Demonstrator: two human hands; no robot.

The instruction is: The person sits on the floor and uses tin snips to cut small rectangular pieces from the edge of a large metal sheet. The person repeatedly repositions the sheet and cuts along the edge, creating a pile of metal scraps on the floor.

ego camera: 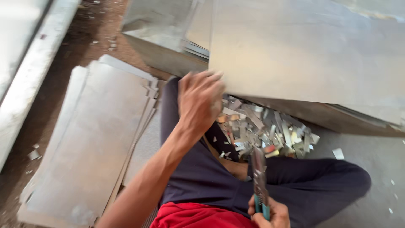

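Grey sheet metal was stacked flat on the floor at the left (88,139), several plates fanned at their far corners, with dusty brown ground (90,31) seen beyond them. Just right of the stack, the left hand (199,101) was raised over a dark trouser leg (198,177), its fingers curled loosely at the near edge of a large metal sheet (303,50) that filled the far right; whether anything was pinched could not be told through the blur. Under that sheet's edge, a heap of small shiny metal offcuts (265,131) was piled between the legs. Near the bottom, the right hand (270,213) was wrapped tight around the teal handles of metal snips (259,177), blades pointed away toward the heap.
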